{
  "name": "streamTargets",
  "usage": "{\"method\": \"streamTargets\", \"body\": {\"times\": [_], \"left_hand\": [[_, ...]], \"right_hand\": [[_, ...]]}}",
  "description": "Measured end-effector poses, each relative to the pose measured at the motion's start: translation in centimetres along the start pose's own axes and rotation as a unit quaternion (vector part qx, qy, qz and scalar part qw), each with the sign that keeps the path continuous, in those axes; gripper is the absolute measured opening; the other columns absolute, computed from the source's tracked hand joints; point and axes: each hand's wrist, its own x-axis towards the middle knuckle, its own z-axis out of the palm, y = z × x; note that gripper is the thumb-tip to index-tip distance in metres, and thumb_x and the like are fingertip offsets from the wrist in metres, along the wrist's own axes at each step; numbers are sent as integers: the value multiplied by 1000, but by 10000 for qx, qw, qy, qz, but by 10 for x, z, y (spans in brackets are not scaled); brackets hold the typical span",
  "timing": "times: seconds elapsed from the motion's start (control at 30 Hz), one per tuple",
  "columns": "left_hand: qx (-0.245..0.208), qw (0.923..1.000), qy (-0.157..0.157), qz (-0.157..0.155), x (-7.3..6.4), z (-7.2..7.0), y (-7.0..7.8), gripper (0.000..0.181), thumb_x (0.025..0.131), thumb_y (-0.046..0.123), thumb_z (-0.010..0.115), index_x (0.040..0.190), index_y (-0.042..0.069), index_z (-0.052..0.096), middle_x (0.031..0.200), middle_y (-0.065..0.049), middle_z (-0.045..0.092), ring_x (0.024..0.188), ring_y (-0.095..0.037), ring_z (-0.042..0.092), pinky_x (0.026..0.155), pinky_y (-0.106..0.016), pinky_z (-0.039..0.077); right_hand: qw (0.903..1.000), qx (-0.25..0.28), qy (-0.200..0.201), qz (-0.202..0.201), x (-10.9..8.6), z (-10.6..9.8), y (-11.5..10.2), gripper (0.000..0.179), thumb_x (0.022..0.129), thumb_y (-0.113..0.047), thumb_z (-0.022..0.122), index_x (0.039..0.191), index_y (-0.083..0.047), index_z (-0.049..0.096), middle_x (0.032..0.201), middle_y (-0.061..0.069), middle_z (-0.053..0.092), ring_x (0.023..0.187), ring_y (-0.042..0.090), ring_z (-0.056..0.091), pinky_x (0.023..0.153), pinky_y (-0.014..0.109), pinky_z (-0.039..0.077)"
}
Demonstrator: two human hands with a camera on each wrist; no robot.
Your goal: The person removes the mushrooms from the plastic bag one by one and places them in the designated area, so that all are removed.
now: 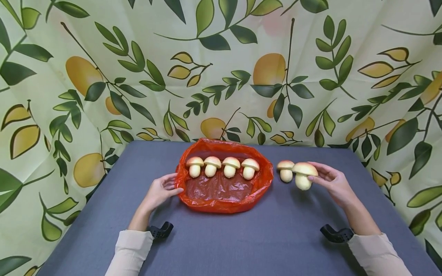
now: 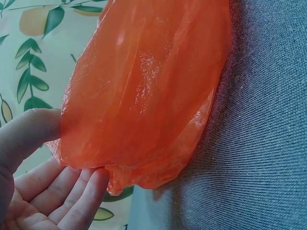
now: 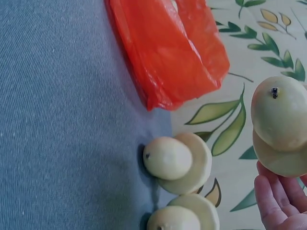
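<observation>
A red plastic bag (image 1: pixel 221 207) lies wide open on the table, with several toy mushrooms (image 1: pixel 230 167) in a row inside. My left hand (image 1: pixel 162 190) pinches the bag's left rim between thumb and fingers, also visible in the left wrist view. To the right of the bag, my right hand (image 1: pixel 329 180) holds another toy mushroom (image 1: pixel 304 175) by its cap, stem downward, above the table. Just left of it a loose mushroom (image 1: pixel 285 171) stands on the table. The right wrist view shows two loose mushrooms (image 3: pixel 168 158); one is hidden in the head view.
The table (image 1: pixel 221 245) has a blue-grey cloth. A leaf-and-fruit patterned curtain (image 1: pixel 221 76) hangs behind it and along both sides. Black straps with mounts (image 1: pixel 336 234) sit at both wrists, by the light sleeves.
</observation>
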Motion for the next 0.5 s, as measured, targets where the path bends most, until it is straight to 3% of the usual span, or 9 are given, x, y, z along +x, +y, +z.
{"method": "streamTargets", "body": {"times": [0.23, 0.5], "left_hand": [[-32, 10000, -25, -15, -1, 0, 0, 60, 83, 8, 74, 134, -10, 49, 122, -31, 60, 110, -36, 64, 91, -28, 57], [-61, 10000, -7, 22, 0, 1, 2, 59, 82, 6, 74, 134, -10, 49, 121, -32, 60, 108, -35, 65, 88, -22, 57]], "right_hand": [[9979, 645, -16, -106, -2, -12, 4, 45, 90, 15, 52, 124, -13, 63, 116, -15, 70, 103, -4, 66, 83, 9, 52], [9963, 836, -65, -183, 0, -26, 9, 46, 91, 16, 49, 125, -13, 62, 118, -12, 69, 104, -3, 65, 85, 9, 52]]}}
